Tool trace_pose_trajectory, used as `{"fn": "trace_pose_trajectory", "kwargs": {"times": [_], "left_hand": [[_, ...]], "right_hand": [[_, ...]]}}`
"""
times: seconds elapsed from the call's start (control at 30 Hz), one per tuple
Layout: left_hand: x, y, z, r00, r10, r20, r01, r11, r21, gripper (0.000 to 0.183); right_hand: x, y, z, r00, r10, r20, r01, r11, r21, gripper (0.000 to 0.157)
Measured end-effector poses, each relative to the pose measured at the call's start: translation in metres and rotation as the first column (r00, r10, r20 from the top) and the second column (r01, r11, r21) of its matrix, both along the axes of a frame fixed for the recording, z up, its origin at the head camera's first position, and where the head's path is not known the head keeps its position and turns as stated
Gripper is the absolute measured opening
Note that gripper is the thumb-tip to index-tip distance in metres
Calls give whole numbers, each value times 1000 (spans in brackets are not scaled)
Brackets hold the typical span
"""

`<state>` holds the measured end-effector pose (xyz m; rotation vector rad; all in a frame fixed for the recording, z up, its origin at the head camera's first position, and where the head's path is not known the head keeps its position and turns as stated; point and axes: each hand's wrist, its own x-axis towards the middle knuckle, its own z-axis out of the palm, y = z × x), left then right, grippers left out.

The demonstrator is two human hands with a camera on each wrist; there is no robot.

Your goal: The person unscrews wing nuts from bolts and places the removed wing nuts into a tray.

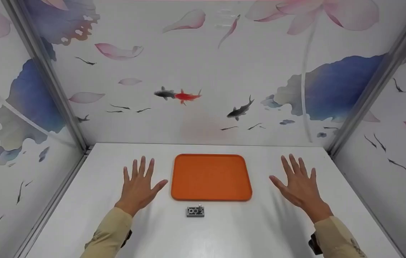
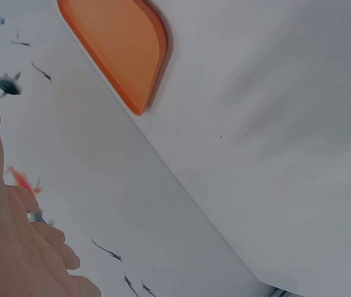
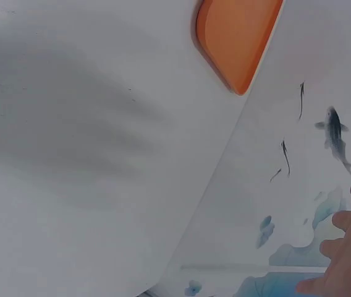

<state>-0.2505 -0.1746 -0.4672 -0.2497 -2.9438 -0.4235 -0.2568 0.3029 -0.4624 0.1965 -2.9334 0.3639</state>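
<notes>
An orange tray (image 1: 211,177) lies on the white table between the two hands. Just in front of its near edge sits a small grey block (image 1: 195,211) with round holes and a small upright peg at its right end. To the tray's left, my left hand (image 1: 138,188) is spread palm down over the table, thumb toward the tray, holding nothing. My right hand (image 1: 300,187) mirrors it on the right side, fingers straight and apart, also holding nothing. Both wrist views show a corner of the tray (image 2: 123,43) and part of each hand (image 3: 348,247).
The white table (image 1: 224,233) is enclosed by a back wall (image 1: 203,64) and side walls printed with fish, petals and blue leaves. Grey metal posts (image 1: 48,79) stand at the back corners. Shadows of the hands fall on the tabletop.
</notes>
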Motion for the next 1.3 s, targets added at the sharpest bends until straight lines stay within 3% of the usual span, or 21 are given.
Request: {"fn": "trace_pose_trajectory", "kwargs": {"times": [0.27,0.77,1.3], "left_hand": [[1,3,-1,1000,-10,-23,9,1000,-12,85],[6,12,-1,999,-48,9,48,999,19,87],[14,27,-11,995,-95,26,95,995,33,87]], "right_hand": [[1,-8,1,1000,15,-22,-16,1000,-11,85],[3,-34,-4,994,79,-74,-78,997,23,83],[11,-66,-17,979,167,-115,-164,986,39,84]]}}
